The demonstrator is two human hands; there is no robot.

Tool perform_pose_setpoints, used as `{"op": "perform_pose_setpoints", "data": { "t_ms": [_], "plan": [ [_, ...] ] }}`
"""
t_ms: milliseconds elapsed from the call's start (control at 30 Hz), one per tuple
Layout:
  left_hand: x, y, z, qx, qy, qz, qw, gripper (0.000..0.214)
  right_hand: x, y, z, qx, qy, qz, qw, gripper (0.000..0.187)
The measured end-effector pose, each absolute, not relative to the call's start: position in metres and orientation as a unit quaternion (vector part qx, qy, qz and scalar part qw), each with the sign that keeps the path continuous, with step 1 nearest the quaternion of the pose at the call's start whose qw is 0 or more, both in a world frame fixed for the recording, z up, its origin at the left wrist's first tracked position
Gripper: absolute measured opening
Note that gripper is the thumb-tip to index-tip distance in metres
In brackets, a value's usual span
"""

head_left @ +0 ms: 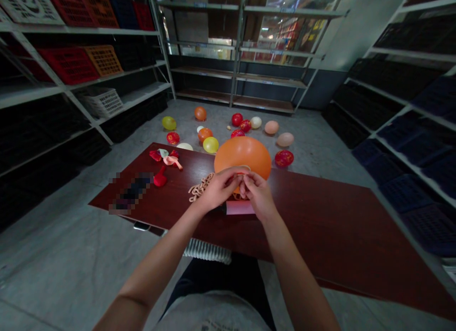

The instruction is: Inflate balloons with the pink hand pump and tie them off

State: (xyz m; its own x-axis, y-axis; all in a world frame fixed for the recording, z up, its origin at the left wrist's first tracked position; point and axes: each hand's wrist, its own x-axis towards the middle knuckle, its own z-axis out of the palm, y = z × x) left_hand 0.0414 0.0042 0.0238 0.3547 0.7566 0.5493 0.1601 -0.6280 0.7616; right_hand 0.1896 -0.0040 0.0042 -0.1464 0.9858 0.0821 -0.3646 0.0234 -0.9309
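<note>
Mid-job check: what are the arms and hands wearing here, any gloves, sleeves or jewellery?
The left forearm and right forearm are bare down to the frame's lower edge; no sleeves show. The left hand and right hand are ungloved, with no watch, band or ring visible. Below them, a pale grey shirt and dark trousers show.

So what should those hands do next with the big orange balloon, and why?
Probably wrap the neck round a finger and tuck it through into a knot. The orange balloon is full, and both the left hand and the right hand pinch its neck just above the table, so only the fingers seem to keep the air in.
</note>
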Motion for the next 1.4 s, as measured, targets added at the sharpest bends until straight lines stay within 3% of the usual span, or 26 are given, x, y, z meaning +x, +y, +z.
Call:
{"op": "perform_pose_setpoints", "data": {
  "t_ms": [333, 700, 900, 1133, 1267, 1400],
  "plan": [
    [0.045, 0.001, 0.020, 0.848, 0.312, 0.403, 0.145, 0.034, 0.188, -0.010, 0.002, -0.385, -0.454, 0.544, 0.591, 0.030],
    [0.055, -0.004, 0.020, 0.841, 0.442, 0.312, -0.016, 0.010, 0.192, -0.006, -0.002, -0.453, -0.512, 0.437, 0.585, 0.026],
    [0.058, 0.002, 0.022, 0.834, 0.428, 0.331, 0.109, 0.009, 0.201, -0.010, -0.005, -0.524, -0.591, 0.264, 0.554, 0.020],
    [0.052, 0.017, 0.037, 0.827, 0.378, 0.309, 0.280, 0.021, 0.210, -0.011, -0.018, -0.509, -0.668, 0.165, 0.517, 0.020],
    [0.056, 0.021, 0.040, 0.822, 0.389, 0.305, 0.282, 0.027, 0.208, -0.013, -0.020, -0.510, -0.666, 0.135, 0.527, 0.022],
    [0.064, 0.015, 0.033, 0.796, 0.424, 0.351, 0.250, 0.020, 0.201, -0.018, -0.011, -0.510, -0.613, 0.166, 0.580, 0.017]
  ]
}}
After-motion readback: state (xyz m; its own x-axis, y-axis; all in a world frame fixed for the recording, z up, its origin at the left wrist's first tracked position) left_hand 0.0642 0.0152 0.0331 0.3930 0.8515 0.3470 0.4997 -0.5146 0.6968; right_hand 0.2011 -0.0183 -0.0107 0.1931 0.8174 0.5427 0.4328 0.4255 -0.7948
